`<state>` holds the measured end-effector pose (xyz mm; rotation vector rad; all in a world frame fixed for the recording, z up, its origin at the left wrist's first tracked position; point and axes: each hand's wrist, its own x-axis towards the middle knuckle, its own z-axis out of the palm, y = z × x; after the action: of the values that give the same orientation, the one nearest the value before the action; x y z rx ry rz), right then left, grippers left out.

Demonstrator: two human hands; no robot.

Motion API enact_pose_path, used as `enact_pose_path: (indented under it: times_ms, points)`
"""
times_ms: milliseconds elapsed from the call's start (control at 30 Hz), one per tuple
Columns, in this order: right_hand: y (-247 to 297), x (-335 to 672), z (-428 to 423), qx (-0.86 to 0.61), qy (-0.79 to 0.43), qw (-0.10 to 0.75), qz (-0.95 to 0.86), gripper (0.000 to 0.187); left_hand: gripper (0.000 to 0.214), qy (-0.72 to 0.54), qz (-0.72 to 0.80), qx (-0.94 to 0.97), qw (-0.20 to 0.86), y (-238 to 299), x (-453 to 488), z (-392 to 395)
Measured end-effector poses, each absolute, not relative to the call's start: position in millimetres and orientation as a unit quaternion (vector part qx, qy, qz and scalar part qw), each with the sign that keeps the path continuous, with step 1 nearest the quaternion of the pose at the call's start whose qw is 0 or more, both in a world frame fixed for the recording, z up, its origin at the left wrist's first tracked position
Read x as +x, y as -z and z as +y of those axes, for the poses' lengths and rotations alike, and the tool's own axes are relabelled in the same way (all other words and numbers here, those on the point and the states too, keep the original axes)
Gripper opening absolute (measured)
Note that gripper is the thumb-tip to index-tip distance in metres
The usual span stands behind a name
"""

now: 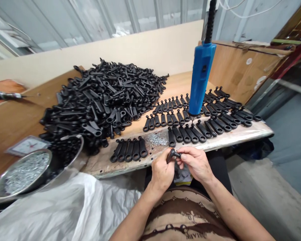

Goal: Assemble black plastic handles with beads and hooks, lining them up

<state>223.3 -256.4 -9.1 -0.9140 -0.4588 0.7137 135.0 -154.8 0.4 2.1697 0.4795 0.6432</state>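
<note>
In front of my body, close to the bench edge, my left hand (163, 169) is closed around a black plastic crank handle (171, 155). The fingertips of my right hand (197, 164) pinch the small black knob (177, 155) at its right side; whether that knob is a separate piece I cannot tell. Just beyond my hands lies a small heap of silver screws (157, 139). Several similar black handles (129, 150) rest side by side left of the screws. More handles (190, 134) stand in rows on the right.
A blue electric screwdriver (202, 78) hangs upright over the rows. Behind, at left, rises a big pile of black handles (107, 93). A metal bowl of screws (48, 157) sits in a larger basin (80, 150) of black pieces. Another screwdriver (5, 95) points in from the left.
</note>
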Motion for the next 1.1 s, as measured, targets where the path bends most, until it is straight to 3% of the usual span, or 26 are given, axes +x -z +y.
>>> enact_pose_path:
  times_ms: [367,500,633,800,867,967,1100]
  points:
    - [6,213,-241,-0.441,-0.315,0.826,-0.154,0.016,0.028,-0.319,0.217,0.899,0.205,8,132,-148]
    - [12,205,-241,-0.504,-0.221,0.809,-0.205,0.009,0.025,-0.325,0.210,0.907,0.167,11,130,-148]
    - [8,204,-236,-0.612,-0.102,0.737,-0.267,0.009,0.030,-0.288,0.243,0.911,0.171,9,130,-146]
    - [-24,222,-194,-0.583,-0.240,0.722,-0.285,0.018,0.031,-0.284,0.301,0.878,0.241,-12,136,-114]
    - [-41,230,-166,-0.585,-0.244,0.686,-0.357,0.019,0.027,-0.298,0.303,0.854,0.300,-26,138,-89]
    - [-66,242,-120,-0.612,-0.148,0.592,-0.504,0.018,0.026,-0.313,0.305,0.814,0.382,-43,139,-44]
    - [-85,263,-59,-0.692,0.001,0.386,-0.610,0.021,0.051,-0.326,0.308,0.777,0.443,-50,133,15]
